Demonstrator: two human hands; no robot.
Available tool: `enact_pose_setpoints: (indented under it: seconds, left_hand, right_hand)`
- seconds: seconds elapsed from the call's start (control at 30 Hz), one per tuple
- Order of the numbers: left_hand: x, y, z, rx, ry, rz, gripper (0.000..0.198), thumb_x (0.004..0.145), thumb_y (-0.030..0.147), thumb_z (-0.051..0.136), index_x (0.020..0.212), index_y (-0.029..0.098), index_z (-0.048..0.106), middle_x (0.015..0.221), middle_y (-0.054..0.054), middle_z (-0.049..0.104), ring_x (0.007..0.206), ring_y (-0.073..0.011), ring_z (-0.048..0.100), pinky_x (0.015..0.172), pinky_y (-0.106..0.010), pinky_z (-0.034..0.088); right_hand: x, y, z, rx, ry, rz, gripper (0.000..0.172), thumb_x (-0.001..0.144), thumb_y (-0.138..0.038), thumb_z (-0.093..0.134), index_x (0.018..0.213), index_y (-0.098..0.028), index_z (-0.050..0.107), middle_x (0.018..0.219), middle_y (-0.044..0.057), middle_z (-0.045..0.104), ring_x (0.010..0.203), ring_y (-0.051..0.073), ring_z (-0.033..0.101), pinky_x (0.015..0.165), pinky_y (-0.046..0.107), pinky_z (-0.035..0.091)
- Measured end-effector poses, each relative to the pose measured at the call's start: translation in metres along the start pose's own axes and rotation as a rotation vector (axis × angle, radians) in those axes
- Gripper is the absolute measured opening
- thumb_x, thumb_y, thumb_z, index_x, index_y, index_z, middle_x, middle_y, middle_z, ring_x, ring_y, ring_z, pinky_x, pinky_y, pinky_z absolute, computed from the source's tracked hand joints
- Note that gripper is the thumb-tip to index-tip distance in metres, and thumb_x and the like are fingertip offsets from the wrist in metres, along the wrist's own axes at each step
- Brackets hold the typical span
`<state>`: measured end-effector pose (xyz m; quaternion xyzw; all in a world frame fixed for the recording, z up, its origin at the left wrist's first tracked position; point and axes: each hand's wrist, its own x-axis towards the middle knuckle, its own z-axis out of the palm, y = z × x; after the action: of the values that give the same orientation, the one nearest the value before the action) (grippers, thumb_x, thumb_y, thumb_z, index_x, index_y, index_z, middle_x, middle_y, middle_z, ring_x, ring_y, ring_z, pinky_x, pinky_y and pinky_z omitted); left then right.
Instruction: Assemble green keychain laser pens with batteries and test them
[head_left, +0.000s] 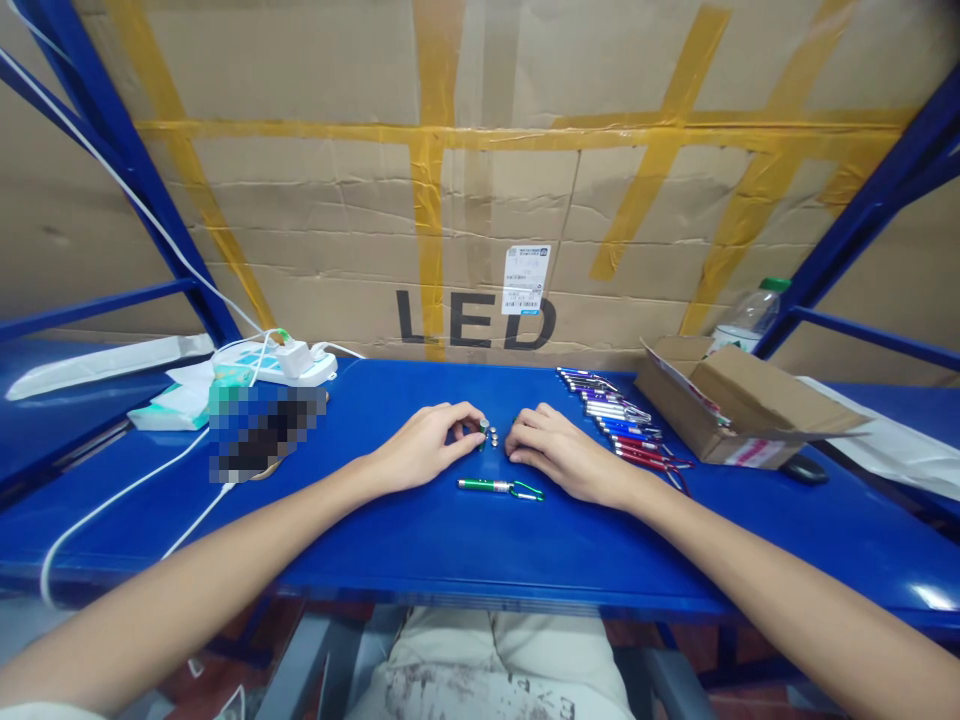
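Observation:
My left hand (pixel 435 443) is closed in a pinch, with thumb and index finger on a small round piece (pixel 484 426) that looks like a button cell. Beside its fingertips, a few more small silver button cells (pixel 494 438) lie on the blue table. To their right my right hand (pixel 551 450) rests with its fingers curled in toward the tabletop; whatever is under or between them is hidden. Just in front of both hands lies a green penlight (pixel 484 485) with a carabiner clip (pixel 527 491) at its right end.
Several coloured penlights with clips (pixel 611 410) lie in a row at right, beside an open cardboard box (pixel 712 400). A bottle (pixel 757 310) stands behind it. At left are a white power strip (pixel 300 365), cables, a tissue pack (pixel 169 405) and a pixelated object (pixel 266 440).

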<state>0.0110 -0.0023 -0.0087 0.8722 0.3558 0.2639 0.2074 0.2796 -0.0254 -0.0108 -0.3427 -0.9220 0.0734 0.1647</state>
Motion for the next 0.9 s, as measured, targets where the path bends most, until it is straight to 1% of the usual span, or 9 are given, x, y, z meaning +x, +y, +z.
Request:
enact_pose_setpoints:
  seconds: [0.07,0.23,0.37,0.5,0.67,0.8,0.9]
  left_hand:
    - [0.0,0.0001,0.0001,0.0,0.0,-0.001,0.026,0.106,0.042,0.062,0.12,0.023,0.072,0.101,-0.004,0.077,0.087,-0.0199,0.07,0.08,-0.032,0.052]
    - [0.0001,0.0016,-0.0006,0.001,-0.007,-0.003,0.026,0.106,0.041,0.061,0.119,0.022,0.071,0.104,-0.005,0.077,0.09,-0.0207,0.07,0.081,-0.033,0.052]
    - [0.0001,0.0012,-0.0008,0.004,-0.006,-0.006,0.028,0.106,0.043,0.061,0.121,0.022,0.071,0.104,-0.005,0.077,0.089,-0.0209,0.07,0.08,-0.033,0.052]
    - [0.0,0.0003,0.0001,0.003,-0.001,-0.003,0.026,0.105,0.043,0.062,0.119,0.023,0.072,0.099,-0.003,0.076,0.087,-0.0203,0.069,0.079,-0.032,0.052]
    - [-0.0003,0.0008,0.0031,-0.001,0.001,0.001,0.025,0.106,0.043,0.062,0.118,0.023,0.071,0.097,-0.003,0.075,0.086,-0.0202,0.068,0.078,-0.032,0.05]
    - [-0.0007,0.0011,0.0044,0.004,0.0,0.002,0.025,0.106,0.042,0.062,0.12,0.023,0.071,0.1,-0.003,0.076,0.09,-0.0207,0.069,0.079,-0.032,0.05]
    - [-0.0009,0.0015,0.0043,0.006,0.004,0.002,0.024,0.106,0.042,0.063,0.119,0.023,0.071,0.104,-0.004,0.077,0.093,-0.0213,0.07,0.081,-0.033,0.05]
  right_hand:
    - [-0.0008,0.0008,-0.0002,0.006,-0.008,0.002,0.028,0.116,-0.034,0.044,0.106,-0.022,0.068,0.108,0.01,0.065,0.098,0.027,0.052,0.091,0.042,0.043]
    - [-0.0034,0.004,-0.0037,0.026,-0.023,-0.011,0.024,0.114,-0.036,0.049,0.113,-0.023,0.069,0.114,0.01,0.067,0.101,0.027,0.052,0.092,0.042,0.042]
    - [-0.0034,0.0055,-0.0054,0.045,-0.026,-0.024,0.024,0.114,-0.033,0.05,0.108,-0.023,0.071,0.111,0.01,0.069,0.1,0.027,0.053,0.091,0.043,0.042]
    - [-0.0031,0.0051,-0.0056,0.049,-0.031,-0.031,0.022,0.114,-0.031,0.049,0.106,-0.022,0.068,0.11,0.009,0.069,0.099,0.026,0.054,0.092,0.043,0.041]
    - [-0.0047,0.0049,-0.0066,0.046,-0.034,-0.015,0.016,0.113,-0.031,0.053,0.104,-0.022,0.063,0.108,0.008,0.066,0.098,0.026,0.052,0.091,0.041,0.042]
    - [-0.0055,0.0061,-0.006,0.049,-0.029,-0.012,0.015,0.113,-0.031,0.053,0.103,-0.023,0.06,0.106,0.007,0.065,0.097,0.025,0.052,0.092,0.04,0.042]
    - [-0.0051,0.0067,-0.005,0.086,0.017,0.012,0.014,0.114,-0.031,0.051,0.105,-0.024,0.059,0.106,0.006,0.067,0.098,0.025,0.055,0.091,0.039,0.044]
